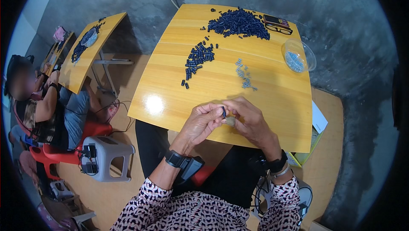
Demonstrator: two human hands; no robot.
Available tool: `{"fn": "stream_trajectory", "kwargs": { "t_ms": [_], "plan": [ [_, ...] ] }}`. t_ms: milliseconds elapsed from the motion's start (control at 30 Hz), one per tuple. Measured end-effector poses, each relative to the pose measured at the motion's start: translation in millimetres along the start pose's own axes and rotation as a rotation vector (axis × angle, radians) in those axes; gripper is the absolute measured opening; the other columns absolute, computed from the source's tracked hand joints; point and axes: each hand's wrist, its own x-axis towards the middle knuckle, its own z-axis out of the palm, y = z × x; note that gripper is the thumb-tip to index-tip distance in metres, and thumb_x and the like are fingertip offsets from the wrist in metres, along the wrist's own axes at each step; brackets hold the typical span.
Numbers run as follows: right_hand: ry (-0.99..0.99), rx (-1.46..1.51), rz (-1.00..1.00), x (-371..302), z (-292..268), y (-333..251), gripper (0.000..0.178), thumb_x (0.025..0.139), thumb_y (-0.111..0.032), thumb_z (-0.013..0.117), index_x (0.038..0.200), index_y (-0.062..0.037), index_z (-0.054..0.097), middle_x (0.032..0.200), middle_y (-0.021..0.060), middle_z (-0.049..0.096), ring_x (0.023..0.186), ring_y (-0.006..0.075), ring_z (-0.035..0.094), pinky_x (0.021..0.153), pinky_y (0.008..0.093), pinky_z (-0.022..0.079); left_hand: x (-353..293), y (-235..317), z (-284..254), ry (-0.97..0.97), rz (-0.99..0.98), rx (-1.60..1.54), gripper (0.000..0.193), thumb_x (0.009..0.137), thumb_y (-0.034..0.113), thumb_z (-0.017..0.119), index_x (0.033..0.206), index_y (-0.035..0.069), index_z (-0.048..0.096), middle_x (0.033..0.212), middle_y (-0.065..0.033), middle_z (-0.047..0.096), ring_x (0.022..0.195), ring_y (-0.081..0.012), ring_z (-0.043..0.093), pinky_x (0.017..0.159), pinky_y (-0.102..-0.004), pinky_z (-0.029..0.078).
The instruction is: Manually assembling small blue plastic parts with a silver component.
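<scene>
Left hand (202, 122) and right hand (250, 118) are together over the near part of a yellow tabletop (170, 90), at one small dark piece (224, 112).

The piece is short, narrow and blue-black, and it stands nearly upright, pinched by thumb and fingers of the left hand. The right hand is just beside, its fingers bent; if it also grips, I cannot tell. Farther lie small grey pieces (246, 83), then a dark heap (236, 23), and near it a phone (276, 20), whose key marks look too small for reading.

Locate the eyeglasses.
In the head view, the eyeglasses lie on the table near its far-right corner, in front of the keypad device, beside the large dark pile.
</scene>
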Motion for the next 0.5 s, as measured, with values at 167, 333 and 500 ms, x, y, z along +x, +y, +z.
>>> {"fn": "stream_trajectory", "kwargs": {
  "t_ms": [167,333,500],
  "plan": [
    [-0.039,-0.080,-0.025,0.6,0.1,4.1,0.045,0.073,0.004,0.060,0.117,-0.0039,0.054,0.099,0.0163,0.055,0.090,0.0338,0.058,0.074,0.0373,0.049,-0.4,-1.2,-1.7,0.001,0.000,-0.010,0.013,0.087,0.008,0.062,0.096,0.001,0.064,0.083,-0.0062,0.064,0.066,-0.0084,0.056,0.062,-0.0200,0.048],
    [-0.057,-0.148,-0.047,0.1,3.0,4.8,0.047,0.074,0.001,0.062,0.120,-0.0044,0.053,0.100,0.0153,0.053,0.089,0.0321,0.058,0.072,0.0361,0.050,-0.7,-3.1,-2.9,0.012,0.014,0.005,0.013,0.086,0.009,0.062,0.096,0.000,0.064,0.083,-0.0052,0.063,0.066,-0.0077,0.056,0.062,-0.0196,0.048],
    [-0.060,-0.197,-0.051,-0.2,5.0,2.7,0.049,0.075,-0.002,0.064,0.122,-0.0045,0.052,0.097,0.0128,0.052,0.089,0.0302,0.057,0.070,0.0358,0.050,-0.5,-1.6,4.3,-0.008,0.029,-0.002,0.010,0.088,0.007,0.060,0.094,0.000,0.063,0.074,-0.0005,0.059,0.066,-0.0063,0.056,0.069,-0.0208,0.051]
  ]
}}
